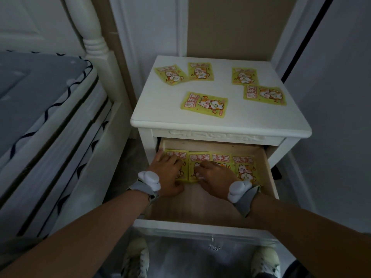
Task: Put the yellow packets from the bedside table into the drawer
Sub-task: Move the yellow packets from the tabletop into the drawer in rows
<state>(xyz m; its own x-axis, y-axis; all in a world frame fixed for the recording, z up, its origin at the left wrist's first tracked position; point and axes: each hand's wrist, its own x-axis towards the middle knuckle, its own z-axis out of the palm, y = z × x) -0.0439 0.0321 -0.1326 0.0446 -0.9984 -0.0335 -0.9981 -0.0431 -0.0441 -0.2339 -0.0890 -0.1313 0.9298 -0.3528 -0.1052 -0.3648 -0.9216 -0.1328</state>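
The room is dim and a good deal gets lost: the bed [46, 109] on the left runs out of view, the fine print on the packets cannot be read, and the pale shoes [136, 257] below the drawer front are blurred and cut off. In the open drawer [200, 205] a row of yellow packets lies flat along the back, and both hands partly hide it. The left hand [166, 173] lies palm down on the leftmost drawer packet [176, 155], fingers spread flat and apart, pressing on it rather than gripping; only the packet's top edge and a strip beside the fingers show. Just beside it, the right hand [214, 177] rests with its fingers loosely curled on the next packets [202, 159]; whether its grip is pinched on an edge or only lying there I cannot tell, since the fingertips blend into the print. Each wrist wears a grey band [144, 187] with a white lump on it. The rightmost drawer packet [246, 167] lies clear of both hands, though its lower edge slips behind the right wrist. Up on the bedside table [220, 125], the white surface carries five more yellow packets well apart from either hand: a touching pair at the back left [170, 75], one alone toward the front [204, 104], and two at the right [265, 95].
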